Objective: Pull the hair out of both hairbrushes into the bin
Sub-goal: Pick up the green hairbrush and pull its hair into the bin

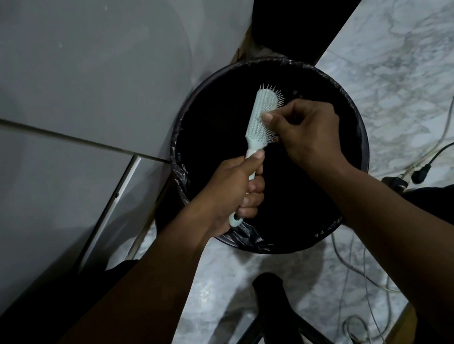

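Observation:
A pale mint hairbrush (259, 118) is held over a round black bin (360, 134) lined with a black plastic bag. My left hand (234, 192) is closed around the brush handle, with the head pointing away and up. My right hand (306, 129) sits at the bristle side, thumb and fingertips pinched together among the bristles. Whether hair is between those fingers is too dark to tell. No second hairbrush is in view.
The bin stands on a marble-patterned floor (406, 42) against grey cabinet panels (58, 79) on the left. Cables and a black plug (422, 173) lie on the floor at the right. A black stool or chair frame (272, 312) is below the bin, close to me.

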Demonstrator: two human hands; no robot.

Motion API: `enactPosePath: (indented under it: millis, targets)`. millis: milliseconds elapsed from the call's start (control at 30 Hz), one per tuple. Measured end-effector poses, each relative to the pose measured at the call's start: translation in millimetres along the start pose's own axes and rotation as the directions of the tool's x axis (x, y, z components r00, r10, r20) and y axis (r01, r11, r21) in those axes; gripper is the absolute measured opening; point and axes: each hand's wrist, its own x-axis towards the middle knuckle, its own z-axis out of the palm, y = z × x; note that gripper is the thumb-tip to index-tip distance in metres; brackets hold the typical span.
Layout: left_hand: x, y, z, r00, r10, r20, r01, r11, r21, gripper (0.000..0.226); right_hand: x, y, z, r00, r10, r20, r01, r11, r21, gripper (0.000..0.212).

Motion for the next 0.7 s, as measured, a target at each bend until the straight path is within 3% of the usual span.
enactPosePath:
  millis: [67,133,200,267,367,433,633,700]
  targets:
    - [0,1,0,1.0,0.008,-0.001,-0.008,1.0,0.001,0.031,-1,1,0,0.999,-0.02,-0.043,0.017,0.997,-0.077,0.022]
    - [-1,3,0,1.0,0.015,0.007,-0.015,1.0,-0.008,0.031,0,2,0,0.997,0.016,-0.075,-0.02,0.999,-0.043,0.028]
    - [-1,4,-1,1.0,0.013,0.022,-0.012,1.0,-0.021,0.031,3,-2,-1,0.984,0.169,-0.051,-0.154,0.962,0.224,0.028]
    - [-1,4,-1,0.999,0.004,0.032,-0.004,1.0,-0.028,0.031,3,-7,-5,0.966,0.252,0.062,-0.253,0.861,0.441,0.025]
    - [-1,3,-3,0.999,-0.007,0.032,0.009,0.999,-0.043,0.032,0,-4,-4,0.972,0.157,0.177,-0.215,0.897,0.385,0.046]
    - [-1,3,-4,0.999,-0.014,0.044,0.016,0.999,-0.049,0.032,0,-2,-2,0.979,0.112,0.17,-0.164,0.928,0.334,0.052]
    - [-2,5,-4,0.993,-0.037,0.114,0.043,0.998,-0.048,0.032,7,3,-5,0.996,0.085,-0.005,-0.081,0.962,0.26,0.022]
    - [-2,5,-5,0.992,-0.044,0.12,0.05,0.997,-0.051,0.032,7,4,-4,0.995,0.089,-0.043,-0.077,0.968,0.239,0.02]
